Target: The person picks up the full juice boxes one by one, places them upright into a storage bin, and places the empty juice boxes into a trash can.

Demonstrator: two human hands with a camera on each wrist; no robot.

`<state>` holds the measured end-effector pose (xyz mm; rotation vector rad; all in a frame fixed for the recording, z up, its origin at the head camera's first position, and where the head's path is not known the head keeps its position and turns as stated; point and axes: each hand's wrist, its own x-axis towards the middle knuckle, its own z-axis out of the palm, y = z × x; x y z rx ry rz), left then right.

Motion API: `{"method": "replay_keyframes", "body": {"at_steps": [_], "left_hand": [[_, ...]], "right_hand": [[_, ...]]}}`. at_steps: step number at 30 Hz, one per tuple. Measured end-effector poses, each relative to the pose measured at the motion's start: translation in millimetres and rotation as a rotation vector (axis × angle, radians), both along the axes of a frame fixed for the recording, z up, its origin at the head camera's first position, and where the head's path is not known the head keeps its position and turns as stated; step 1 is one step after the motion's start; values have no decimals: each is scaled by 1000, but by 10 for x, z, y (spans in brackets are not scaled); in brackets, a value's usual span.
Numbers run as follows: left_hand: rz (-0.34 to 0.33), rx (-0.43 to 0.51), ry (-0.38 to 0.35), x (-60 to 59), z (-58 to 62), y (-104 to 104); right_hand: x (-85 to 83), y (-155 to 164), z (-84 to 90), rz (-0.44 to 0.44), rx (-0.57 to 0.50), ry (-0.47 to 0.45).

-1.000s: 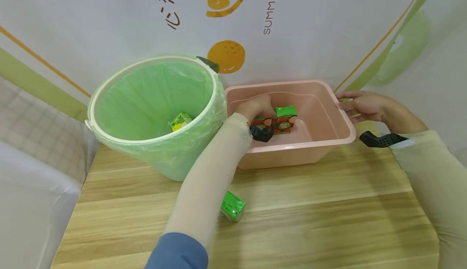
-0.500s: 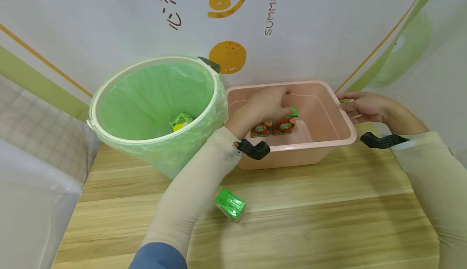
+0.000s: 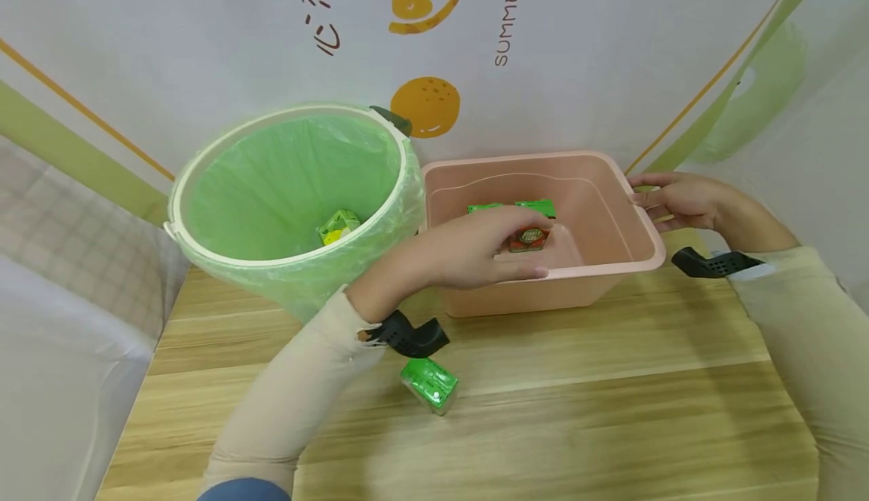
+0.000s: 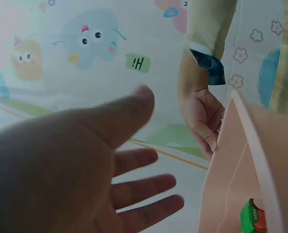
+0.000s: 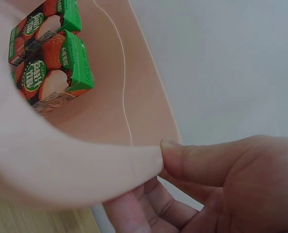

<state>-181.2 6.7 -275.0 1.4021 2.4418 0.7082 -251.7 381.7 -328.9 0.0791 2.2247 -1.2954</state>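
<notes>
My left hand (image 3: 475, 248) is over the front left of a pink plastic tub (image 3: 611, 210), fingers extended and holding nothing; in the left wrist view its fingers (image 4: 144, 190) are spread apart. At the tub's right end, my right hand (image 3: 686, 201) pinches the rim, thumb above and fingers below, as the right wrist view shows. Inside the tub, two small drink cartons (image 5: 54, 65) with green tops and red fruit pictures stand side by side. The left hand partly hides them in the head view. Nearer to me, a green-topped carton (image 3: 431, 385) rests on the table.
A round bin (image 3: 285, 262) with a white rim and green liner stands left of the tub; a green-and-yellow carton (image 3: 338, 226) lies in it. The wooden table (image 3: 577, 425) runs back to a printed curtain (image 3: 577, 56).
My left hand has come up out of the tub and back toward me, leaving the two cartons inside, and its fingers have spread. My right hand has stayed on the rim.
</notes>
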Motion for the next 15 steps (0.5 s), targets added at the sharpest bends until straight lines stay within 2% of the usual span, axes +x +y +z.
{"method": "replay_keyframes", "body": {"at_steps": [3,10,15], "left_hand": [[-24,63,-66,75,-43,-169],[1,138,-178,281,-177,-561],[-17,168,-204,396,-295,-827]], "right_hand": [[2,9,-6,1,-5,-3],[4,18,-9,2,-16,-1],[-3,16,-12,-8,-26,2]]}}
